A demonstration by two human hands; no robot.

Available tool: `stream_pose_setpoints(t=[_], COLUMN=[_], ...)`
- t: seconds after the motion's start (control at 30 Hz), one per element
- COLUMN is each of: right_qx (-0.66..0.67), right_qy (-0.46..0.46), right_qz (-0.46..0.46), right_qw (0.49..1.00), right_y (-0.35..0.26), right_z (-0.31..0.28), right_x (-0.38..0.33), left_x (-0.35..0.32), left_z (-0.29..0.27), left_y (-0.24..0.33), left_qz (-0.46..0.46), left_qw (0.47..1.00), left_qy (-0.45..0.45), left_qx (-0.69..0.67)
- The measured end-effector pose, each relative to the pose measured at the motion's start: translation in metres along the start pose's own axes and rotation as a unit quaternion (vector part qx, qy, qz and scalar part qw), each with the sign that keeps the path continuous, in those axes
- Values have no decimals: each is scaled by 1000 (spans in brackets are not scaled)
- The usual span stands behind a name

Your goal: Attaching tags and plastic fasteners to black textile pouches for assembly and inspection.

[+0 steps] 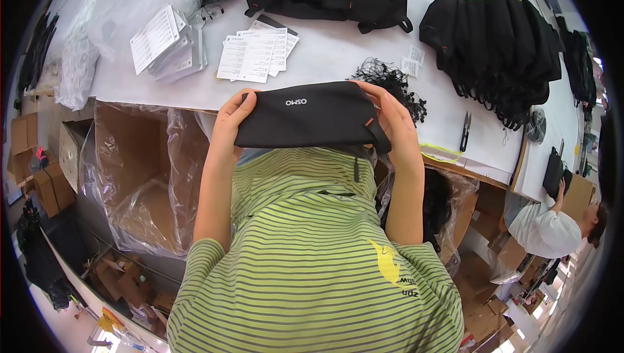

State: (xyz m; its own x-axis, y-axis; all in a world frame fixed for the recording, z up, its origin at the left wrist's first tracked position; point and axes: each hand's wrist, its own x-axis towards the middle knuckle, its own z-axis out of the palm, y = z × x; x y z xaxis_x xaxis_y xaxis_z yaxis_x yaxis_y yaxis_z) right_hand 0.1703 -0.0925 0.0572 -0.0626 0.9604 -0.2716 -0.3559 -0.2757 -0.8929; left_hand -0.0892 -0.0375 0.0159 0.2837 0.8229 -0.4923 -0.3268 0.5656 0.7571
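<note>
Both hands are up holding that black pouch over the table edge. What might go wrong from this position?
1. The black pouch is pinched only at its ends by the left hand and right hand; a slip could drop it into the plastic-lined carton below.
2. The tangle of black cords lies right behind the right hand and may snag.
3. The snips rest near the table edge, within a careless elbow's sweep.

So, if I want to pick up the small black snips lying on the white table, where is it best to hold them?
Grip the snips around the middle of their slim black body, coming from above. They lie flat on the white table with bare surface on both long sides, so fingers fit there. Which end holds the blades is too small to tell, so probably avoid both ends.
</note>
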Motion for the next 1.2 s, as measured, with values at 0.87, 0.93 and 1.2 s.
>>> stream_pose_setpoints(t=[0.87,0.93,1.2], right_qx=[-239,-389,-348], right_qy=[588,649,513], right_qz=[-522,-547,-262], right_qw=[570,357,740], right_y=[-218,-232,-212], right_z=[-163,-230,-285], right_x=[-50,-50,-15], left_x=[7,5,14], left_z=[10,11,4], left_y=[-5,-6,2], left_qz=[100,96,163], left_qw=[982,984,980], left_qy=[-145,-135,-87], left_qx=[61,61,74])
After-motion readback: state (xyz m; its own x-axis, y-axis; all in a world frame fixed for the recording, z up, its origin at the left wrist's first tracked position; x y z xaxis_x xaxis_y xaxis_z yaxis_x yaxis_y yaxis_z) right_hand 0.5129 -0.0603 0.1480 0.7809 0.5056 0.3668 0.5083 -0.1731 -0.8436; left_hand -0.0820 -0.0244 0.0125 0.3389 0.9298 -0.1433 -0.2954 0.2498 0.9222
